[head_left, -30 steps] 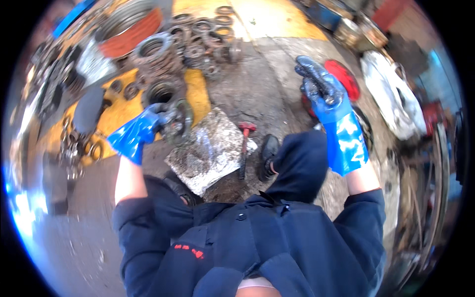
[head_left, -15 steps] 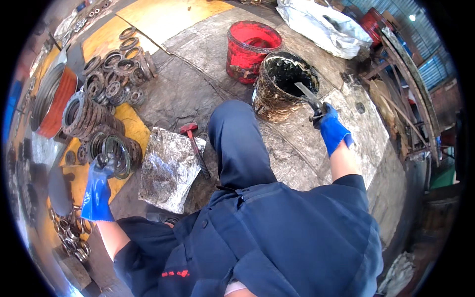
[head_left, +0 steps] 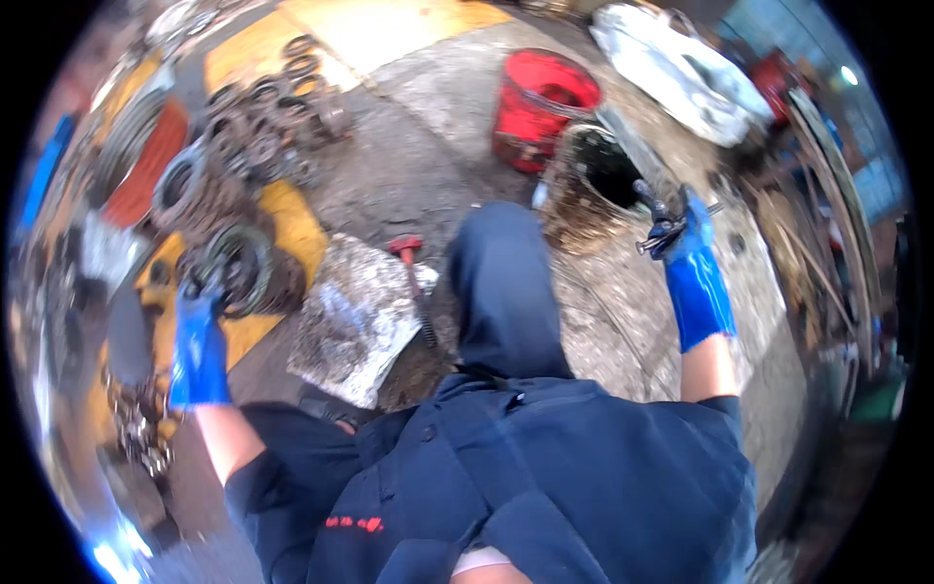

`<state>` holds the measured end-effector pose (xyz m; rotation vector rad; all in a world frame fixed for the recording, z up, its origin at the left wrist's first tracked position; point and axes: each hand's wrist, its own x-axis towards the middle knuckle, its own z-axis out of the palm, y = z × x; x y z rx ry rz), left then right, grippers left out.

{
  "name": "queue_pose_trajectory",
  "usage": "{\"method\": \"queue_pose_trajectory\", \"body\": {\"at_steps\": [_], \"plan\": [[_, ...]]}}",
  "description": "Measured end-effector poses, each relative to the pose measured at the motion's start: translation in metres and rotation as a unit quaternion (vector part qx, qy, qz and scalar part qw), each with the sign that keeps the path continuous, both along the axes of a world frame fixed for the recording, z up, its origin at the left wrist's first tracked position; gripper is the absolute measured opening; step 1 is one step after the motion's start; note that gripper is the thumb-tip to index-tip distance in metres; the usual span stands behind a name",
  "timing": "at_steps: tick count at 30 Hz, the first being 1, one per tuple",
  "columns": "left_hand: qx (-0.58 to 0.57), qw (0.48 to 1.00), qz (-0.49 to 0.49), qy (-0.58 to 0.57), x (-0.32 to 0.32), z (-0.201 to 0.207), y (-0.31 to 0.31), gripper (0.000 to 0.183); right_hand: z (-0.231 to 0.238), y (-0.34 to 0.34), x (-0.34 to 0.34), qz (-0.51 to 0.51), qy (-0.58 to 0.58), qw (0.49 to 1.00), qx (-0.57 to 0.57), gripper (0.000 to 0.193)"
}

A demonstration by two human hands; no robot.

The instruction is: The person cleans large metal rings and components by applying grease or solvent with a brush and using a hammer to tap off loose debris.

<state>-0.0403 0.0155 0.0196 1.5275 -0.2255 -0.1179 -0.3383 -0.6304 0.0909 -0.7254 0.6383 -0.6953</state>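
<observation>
My right hand (head_left: 693,238), in a blue rubber glove, is closed round the dark handle of a flat-bladed scraper (head_left: 634,148). Its wide grey blade points up and to the left, over the rim of a grimy bucket (head_left: 576,209) with a dark inside. At the left, my left hand (head_left: 200,336), gloved the same way, has its dirty fingers closed on the near left edge of a greasy metal ring (head_left: 261,255) at the front of a row of rings. Blur smears these fingertips. A red-headed hammer (head_left: 407,245) lies on a crumpled silvery sheet (head_left: 345,316) between my hands.
Behind the grimy bucket stands a red bucket (head_left: 516,117). Loose metal rings (head_left: 263,127) are heaped at the far left, near an orange-brown drum (head_left: 146,175). A white sack (head_left: 671,68) lies at the far right, and a rusty frame (head_left: 837,214) stands along the right side.
The view has shifted, so the floor things appear farther right. The scraper has swung up from the bucket's mouth, its blade now above the rim. My left hand stays at the rings.
</observation>
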Motion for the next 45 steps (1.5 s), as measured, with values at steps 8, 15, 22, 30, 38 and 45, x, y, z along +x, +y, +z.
{"method": "queue_pose_trajectory", "body": {"at_steps": [8,15,22,30,38,45], "plan": [[0.003,0.996,0.072,0.045,-0.008,0.025,-0.021,0.036,0.037,0.236,0.203,0.401,-0.101,0.657,-0.63,0.036],[0.342,0.917,0.028,-0.202,-0.014,0.023,0.01,0.031,0.006,0.321,0.267,0.354,-0.202,0.308,-0.86,0.042],[0.351,0.936,-0.005,-0.032,-0.015,0.017,0.017,0.034,-0.008,0.328,0.281,0.361,-0.22,0.257,-0.869,0.043],[0.122,0.97,0.024,0.211,-0.005,0.012,0.005,0.038,-0.044,0.314,0.293,0.409,-0.209,0.353,-0.815,0.047],[0.175,0.954,0.007,0.244,-0.005,0.011,0.003,0.038,-0.021,0.321,0.281,0.394,-0.181,0.234,-0.87,0.042],[0.122,0.944,0.054,0.301,-0.01,0.015,-0.019,0.038,-0.051,0.307,0.297,0.37,-0.227,0.273,-0.859,0.053]]}}
